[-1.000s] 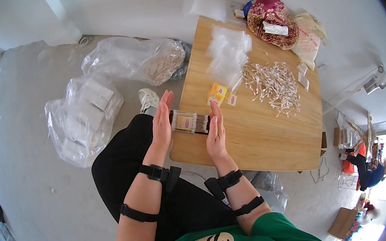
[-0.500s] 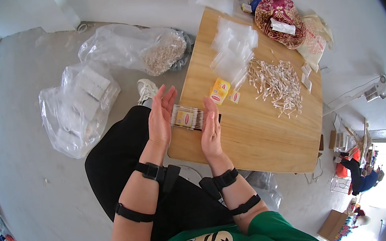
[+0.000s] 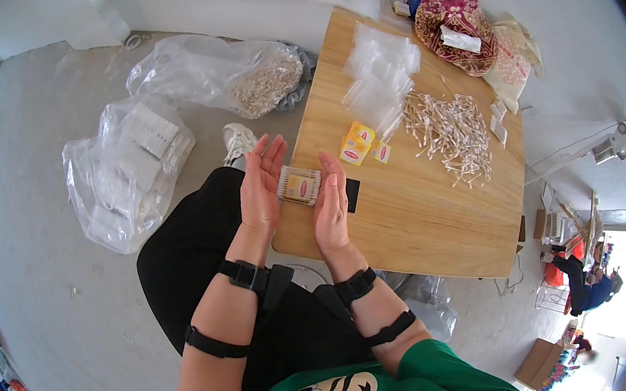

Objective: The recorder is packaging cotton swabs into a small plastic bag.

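A clear pack of cotton swabs [image 3: 299, 185] with a yellow card lies at the table's left edge, between my two palms. My left hand [image 3: 258, 190] stands along its left side, fingers stretched out. Along the other side my right hand [image 3: 331, 205] is also flat and open, its palm against or very near the pack. Whether either palm presses on it I cannot tell. A small black flat object [image 3: 354, 195] lies just right of my right hand. Beyond it sit a stack of yellow cards [image 3: 357, 143] and one loose card [image 3: 380, 152].
Loose cotton swabs [image 3: 450, 135] form a pile on the wooden table [image 3: 419, 229]. Clear plastic bags [image 3: 380, 70] lie farther back, near a red patterned cloth bundle [image 3: 454, 18]. Big plastic sacks [image 3: 127, 175] stand on the floor at left. Another person [image 3: 586, 283] sits far right.
My right hand has moved left toward the pack, and the gap between my palms is narrower. The swabs look more tightly gathered, and more of the black object shows.
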`<state>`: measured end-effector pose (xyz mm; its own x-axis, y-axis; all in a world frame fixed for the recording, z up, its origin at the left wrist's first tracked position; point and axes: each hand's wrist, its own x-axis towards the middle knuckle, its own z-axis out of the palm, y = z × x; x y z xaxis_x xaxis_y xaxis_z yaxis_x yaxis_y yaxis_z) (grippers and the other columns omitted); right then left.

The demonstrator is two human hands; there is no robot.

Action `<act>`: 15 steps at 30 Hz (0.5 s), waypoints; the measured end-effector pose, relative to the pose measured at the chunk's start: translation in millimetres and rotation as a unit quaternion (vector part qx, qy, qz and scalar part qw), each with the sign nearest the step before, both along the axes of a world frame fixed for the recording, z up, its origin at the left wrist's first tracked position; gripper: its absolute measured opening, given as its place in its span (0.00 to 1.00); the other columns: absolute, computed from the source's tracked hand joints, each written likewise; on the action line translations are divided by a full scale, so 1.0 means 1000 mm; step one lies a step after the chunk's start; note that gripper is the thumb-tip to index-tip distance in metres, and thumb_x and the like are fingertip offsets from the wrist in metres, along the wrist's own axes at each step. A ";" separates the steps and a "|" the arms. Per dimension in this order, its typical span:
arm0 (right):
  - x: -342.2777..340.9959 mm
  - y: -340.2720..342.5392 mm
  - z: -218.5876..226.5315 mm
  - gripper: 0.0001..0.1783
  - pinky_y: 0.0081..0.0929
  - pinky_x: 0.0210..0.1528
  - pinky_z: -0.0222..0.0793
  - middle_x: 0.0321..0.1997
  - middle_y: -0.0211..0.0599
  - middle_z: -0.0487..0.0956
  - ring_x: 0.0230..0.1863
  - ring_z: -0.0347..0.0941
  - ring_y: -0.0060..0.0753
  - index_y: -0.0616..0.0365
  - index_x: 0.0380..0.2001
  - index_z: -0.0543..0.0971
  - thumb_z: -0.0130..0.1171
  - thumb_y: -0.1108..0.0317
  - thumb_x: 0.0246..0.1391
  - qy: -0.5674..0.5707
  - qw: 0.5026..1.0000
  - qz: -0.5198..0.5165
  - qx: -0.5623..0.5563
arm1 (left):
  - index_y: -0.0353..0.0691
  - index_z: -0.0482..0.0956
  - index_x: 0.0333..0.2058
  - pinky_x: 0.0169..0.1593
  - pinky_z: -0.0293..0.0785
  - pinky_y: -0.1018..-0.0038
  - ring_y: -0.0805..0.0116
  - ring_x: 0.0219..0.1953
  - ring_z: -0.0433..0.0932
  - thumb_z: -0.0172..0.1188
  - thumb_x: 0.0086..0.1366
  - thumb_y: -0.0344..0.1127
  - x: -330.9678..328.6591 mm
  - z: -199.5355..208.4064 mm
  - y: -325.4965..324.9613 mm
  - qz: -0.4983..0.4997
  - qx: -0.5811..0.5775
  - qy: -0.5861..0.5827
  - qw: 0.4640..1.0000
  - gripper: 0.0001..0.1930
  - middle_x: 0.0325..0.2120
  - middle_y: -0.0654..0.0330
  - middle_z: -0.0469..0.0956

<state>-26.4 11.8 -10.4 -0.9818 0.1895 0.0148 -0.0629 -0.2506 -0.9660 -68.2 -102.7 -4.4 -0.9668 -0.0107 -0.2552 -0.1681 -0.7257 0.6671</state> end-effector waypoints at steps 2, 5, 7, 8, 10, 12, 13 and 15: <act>0.000 -0.002 -0.001 0.30 0.35 0.75 0.38 0.72 0.47 0.58 0.75 0.48 0.40 0.63 0.67 0.58 0.35 0.53 0.73 0.017 1.000 -0.013 -0.002 | 0.33 0.57 0.66 0.72 0.51 0.66 0.59 0.67 0.62 0.31 0.78 0.53 0.000 0.002 0.000 0.002 0.000 0.000 1.000 0.31 0.63 0.47 0.65; 0.001 -0.008 0.005 0.29 0.35 0.75 0.38 0.71 0.46 0.59 0.74 0.49 0.40 0.62 0.67 0.58 0.35 0.54 0.73 -0.008 0.999 -0.026 -0.022 | 0.33 0.57 0.65 0.72 0.50 0.66 0.58 0.68 0.61 0.31 0.78 0.53 0.001 0.000 0.000 0.000 -0.006 -0.001 1.000 0.31 0.63 0.47 0.65; 0.001 -0.004 0.005 0.28 0.35 0.75 0.39 0.71 0.45 0.59 0.74 0.49 0.40 0.62 0.67 0.58 0.35 0.54 0.73 -0.010 0.999 -0.017 -0.048 | 0.33 0.57 0.65 0.72 0.50 0.66 0.59 0.68 0.61 0.30 0.78 0.54 0.001 0.000 -0.002 -0.002 -0.013 0.000 1.000 0.31 0.63 0.47 0.65; 0.001 -0.002 0.004 0.28 0.35 0.75 0.39 0.71 0.45 0.59 0.74 0.49 0.39 0.62 0.67 0.58 0.35 0.55 0.73 -0.014 0.997 -0.008 -0.074 | 0.33 0.57 0.65 0.72 0.50 0.66 0.59 0.68 0.61 0.30 0.78 0.54 0.001 0.000 -0.002 -0.002 -0.013 0.002 1.000 0.31 0.63 0.47 0.65; -0.001 -0.001 0.002 0.28 0.35 0.75 0.40 0.71 0.44 0.59 0.74 0.49 0.39 0.62 0.67 0.58 0.35 0.55 0.73 -0.013 0.998 -0.031 -0.058 | 0.33 0.58 0.65 0.72 0.50 0.67 0.60 0.68 0.60 0.29 0.78 0.53 0.003 0.002 -0.001 0.004 -0.023 -0.002 1.000 0.31 0.63 0.48 0.65; -0.001 -0.001 0.000 0.28 0.35 0.75 0.40 0.71 0.44 0.60 0.74 0.50 0.39 0.62 0.67 0.58 0.35 0.55 0.73 -0.011 0.997 -0.059 -0.041 | 0.33 0.58 0.65 0.72 0.50 0.67 0.60 0.68 0.60 0.29 0.78 0.53 0.002 -0.001 0.000 -0.016 -0.034 0.020 0.999 0.30 0.64 0.48 0.64; 0.000 -0.001 -0.002 0.28 0.35 0.75 0.40 0.71 0.43 0.60 0.74 0.50 0.39 0.62 0.67 0.58 0.36 0.54 0.73 -0.025 0.998 -0.045 -0.027 | 0.34 0.58 0.65 0.72 0.50 0.67 0.60 0.68 0.60 0.30 0.78 0.52 0.001 -0.003 0.001 -0.038 -0.042 0.042 0.998 0.29 0.64 0.49 0.64; 0.000 0.004 -0.007 0.28 0.33 0.74 0.41 0.71 0.42 0.60 0.74 0.50 0.37 0.62 0.67 0.59 0.38 0.55 0.73 -0.029 0.999 -0.032 -0.016 | 0.34 0.58 0.65 0.72 0.50 0.67 0.60 0.68 0.60 0.31 0.79 0.51 0.002 0.000 0.006 -0.024 -0.053 0.035 0.998 0.29 0.64 0.50 0.64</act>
<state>-26.9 16.2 -17.8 -0.9667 0.2509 -0.0498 -0.0229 -0.2787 -0.9601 -66.1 -96.6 -4.6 -0.9824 0.0135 -0.1863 -0.1513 -0.6428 0.7509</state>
